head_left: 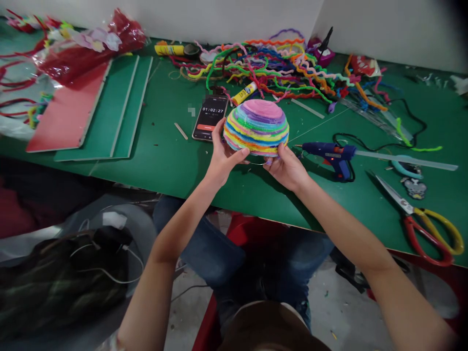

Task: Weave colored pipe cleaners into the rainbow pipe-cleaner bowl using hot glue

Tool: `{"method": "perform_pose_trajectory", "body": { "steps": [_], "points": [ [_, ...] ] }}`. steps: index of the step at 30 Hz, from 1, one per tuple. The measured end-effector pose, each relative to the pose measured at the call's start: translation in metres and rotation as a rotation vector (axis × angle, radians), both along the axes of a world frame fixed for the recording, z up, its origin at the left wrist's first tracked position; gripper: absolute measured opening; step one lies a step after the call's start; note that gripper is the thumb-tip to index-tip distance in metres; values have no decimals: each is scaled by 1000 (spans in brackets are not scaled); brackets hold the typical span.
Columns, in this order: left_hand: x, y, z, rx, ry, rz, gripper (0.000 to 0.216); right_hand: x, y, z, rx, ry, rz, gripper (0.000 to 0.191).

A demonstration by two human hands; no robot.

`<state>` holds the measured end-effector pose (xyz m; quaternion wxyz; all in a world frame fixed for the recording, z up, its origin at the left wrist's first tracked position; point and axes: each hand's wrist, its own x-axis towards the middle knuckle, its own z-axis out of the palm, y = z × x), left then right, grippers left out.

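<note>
So the rainbow-striped fuzzy dome with a flat pink top [256, 127] is gripped between 2 bare hands over the near side of the green tabletop [171, 168]. Left hand [224, 158]: thumb on the front lower edge, fingers wrapped round the 9 o'clock side. Right hand [287, 168]: thumb pressing at 4 o'clock, fingers curled under the rim. Can't tell if the rim touches the table.

Tips for this hold, imo: press lightly and spread the load along the rim, since those soft rows look easy to squash or pull loose. Keep the dome level too.

Around it: black smartphone timer reading 01:02:27 [210, 117] at 9 o'clock, tangled multicoloured fuzzy stems [263, 66] at 12. The blue glue gun [334, 152], roughly 3:30, aims its nozzle at the right hand and shows a light, so I'd treat it as hot. Big red-and-yellow-handled scissors [413, 210] lie at 4.
</note>
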<state>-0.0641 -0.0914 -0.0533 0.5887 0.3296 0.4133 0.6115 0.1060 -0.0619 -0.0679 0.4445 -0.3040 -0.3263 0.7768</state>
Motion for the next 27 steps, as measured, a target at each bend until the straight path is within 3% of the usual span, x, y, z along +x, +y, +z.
{"method": "perform_pose_trajectory", "body": {
  "steps": [15,20,23,27],
  "points": [
    [-2,1,-2,97,25,67,82,-1,-2,2,23,-68,-2,35],
    [-8,9,-12,160,24,43,92,-3,-6,6,44,-116,79,40],
    [-11,12,-16,173,12,62,88,-2,-7,15,85,-246,203,47],
    [-11,11,-14,171,-34,111,79,10,-4,29,116,-580,295,51]
  ]
}}
